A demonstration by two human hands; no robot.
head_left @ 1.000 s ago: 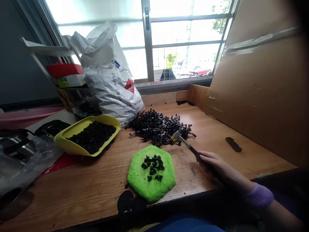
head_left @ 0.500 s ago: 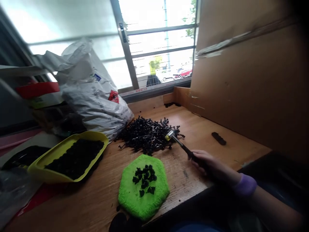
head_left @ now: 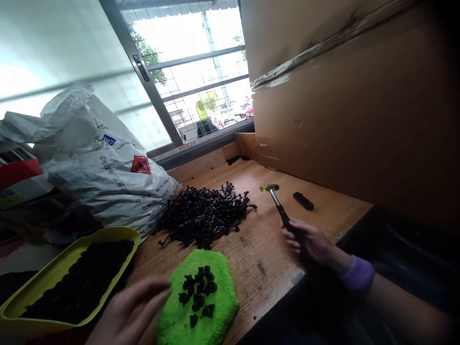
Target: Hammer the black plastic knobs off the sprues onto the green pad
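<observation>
My right hand [head_left: 305, 242] is wrapped round the dark handle of a small hammer [head_left: 276, 199]. Its head, with a yellow face, is raised above the table, right of a heap of small black parts [head_left: 204, 211]. At the bottom left, my left hand [head_left: 132, 309], slightly blurred, has its fingers stretched out at the left edge of a green fuzzy pad [head_left: 223, 297]; nothing shows in it. Several small black pieces [head_left: 198, 302] lie on the pad, to the right of those fingertips. To the left of this hand stands a yellow tub [head_left: 125, 232] holding many dark pieces.
A white printed sack [head_left: 108, 167] leans behind the tub by the window [head_left: 201, 72]. A large cardboard box [head_left: 323, 120] walls the right side. On the wooden table [head_left: 251, 249] lie a dark oblong piece [head_left: 304, 201] and black bits [head_left: 237, 159] in the far corner.
My left hand has come into view at the bottom left, by the pad. The camera view has shifted to the right. My right hand still holds the hammer, its head now clear of the heap.
</observation>
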